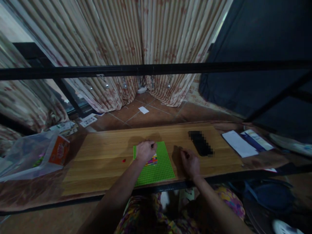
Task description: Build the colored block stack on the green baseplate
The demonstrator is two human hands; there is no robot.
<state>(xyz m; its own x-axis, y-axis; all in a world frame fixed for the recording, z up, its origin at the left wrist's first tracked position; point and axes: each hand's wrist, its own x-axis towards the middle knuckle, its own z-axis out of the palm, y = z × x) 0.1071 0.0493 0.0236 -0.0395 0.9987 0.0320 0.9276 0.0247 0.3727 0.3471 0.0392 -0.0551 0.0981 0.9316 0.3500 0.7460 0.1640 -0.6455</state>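
Note:
A green studded baseplate (pixel 162 167) lies on the wooden board in front of me. Several colourful toy bricks (pixel 153 160), with orange, pink and purple showing, sit together near its middle. My left hand (pixel 146 151) is closed over the upper part of the plate, beside these bricks and partly covering them; what its fingers hold, if anything, is hidden. To the right of the plate, my right hand (pixel 191 164) rests low over the board with its fingers curled closed. I cannot make out anything in it. One small red brick (pixel 124 160) lies left of the plate.
A dark phone-like object (pixel 201 143), partly pixelated, lies beyond my right hand. At the left stands a clear plastic box (pixel 31 156) with an orange label. White papers (pixel 240 144) lie at the right. A black metal bar (pixel 151 69) crosses beyond the table, before curtains (pixel 109 42).

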